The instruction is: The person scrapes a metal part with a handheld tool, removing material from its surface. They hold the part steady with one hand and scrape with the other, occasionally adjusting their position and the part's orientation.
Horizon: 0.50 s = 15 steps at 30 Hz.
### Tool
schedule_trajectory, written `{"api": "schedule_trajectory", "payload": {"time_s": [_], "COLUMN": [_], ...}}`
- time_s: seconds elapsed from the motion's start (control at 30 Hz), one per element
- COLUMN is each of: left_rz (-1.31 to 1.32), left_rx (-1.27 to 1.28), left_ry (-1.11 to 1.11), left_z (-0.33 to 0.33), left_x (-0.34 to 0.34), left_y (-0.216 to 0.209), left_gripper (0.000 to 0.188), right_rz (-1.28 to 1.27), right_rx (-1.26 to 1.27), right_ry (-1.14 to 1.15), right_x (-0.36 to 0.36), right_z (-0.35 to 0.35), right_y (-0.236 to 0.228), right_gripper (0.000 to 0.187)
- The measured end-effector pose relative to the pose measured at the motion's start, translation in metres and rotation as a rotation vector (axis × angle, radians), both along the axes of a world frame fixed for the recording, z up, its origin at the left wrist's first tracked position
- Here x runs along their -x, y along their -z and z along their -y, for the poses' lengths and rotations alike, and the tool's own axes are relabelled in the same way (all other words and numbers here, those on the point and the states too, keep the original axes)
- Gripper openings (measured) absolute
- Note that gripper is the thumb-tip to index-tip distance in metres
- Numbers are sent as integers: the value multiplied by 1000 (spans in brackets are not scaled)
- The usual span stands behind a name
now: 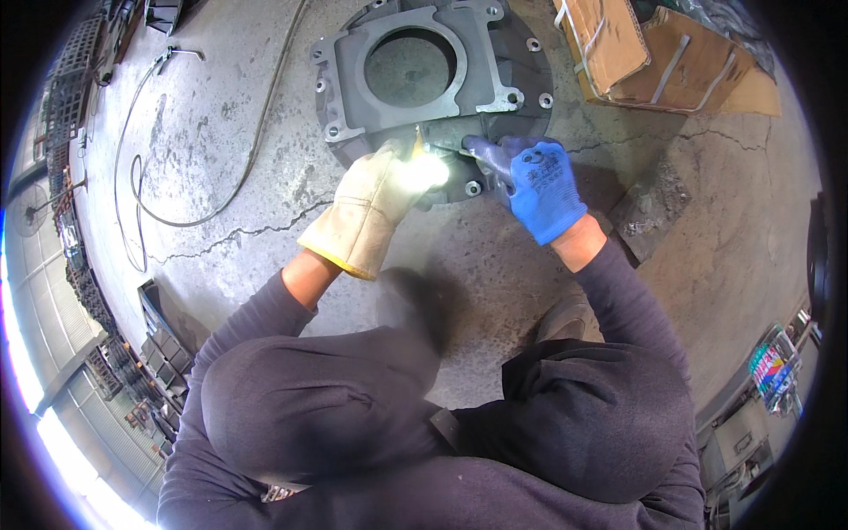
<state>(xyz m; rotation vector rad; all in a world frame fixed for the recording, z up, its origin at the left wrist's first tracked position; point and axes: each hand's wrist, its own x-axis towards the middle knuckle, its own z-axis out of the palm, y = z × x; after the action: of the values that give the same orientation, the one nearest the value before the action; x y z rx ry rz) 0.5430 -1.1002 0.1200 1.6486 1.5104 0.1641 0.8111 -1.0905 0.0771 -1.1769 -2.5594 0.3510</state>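
Observation:
A large grey metal casting (pixel 349 97) with a round opening and bolt holes around its rim lies on the floor in front of me. My left hand (pixel 367 199), in a cream work glove with yellow trim, is closed at the casting's near edge. A bright light (pixel 430 172) shines at its fingers, and its glare hides the shape of the light's body. My right hand (pixel 536 181), in a blue glove with a dark coated palm, has its fingers bent and closed at the same edge, just right of the glare. What they grip, if anything, cannot be made out.
An opened cardboard box (pixel 627 62) stands at the far right. A thin hose (pixel 243 190) curls over the cracked concrete floor (pixel 256 274) at left. Clear plastic wrapping (pixel 652 199) lies right of the casting. Racks and parts line the left side; my bent knees are close below.

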Motion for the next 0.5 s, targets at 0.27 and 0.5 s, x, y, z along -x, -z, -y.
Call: {"api": "schedule_trajectory", "payload": {"time_s": [0.27, 0.5], "left_rz": [-30, 91], "left_rx": [5, 12], "left_ry": [-16, -51], "left_z": [0, 2], "left_x": [-2, -5], "left_y": [-11, -8], "left_gripper": [44, 42], "right_rz": [-29, -118], "right_rx": [32, 50], "right_ry": [9, 57], "right_x": [4, 11], "right_z": [1, -3], "right_y": [9, -7], "right_gripper": [62, 60]}}
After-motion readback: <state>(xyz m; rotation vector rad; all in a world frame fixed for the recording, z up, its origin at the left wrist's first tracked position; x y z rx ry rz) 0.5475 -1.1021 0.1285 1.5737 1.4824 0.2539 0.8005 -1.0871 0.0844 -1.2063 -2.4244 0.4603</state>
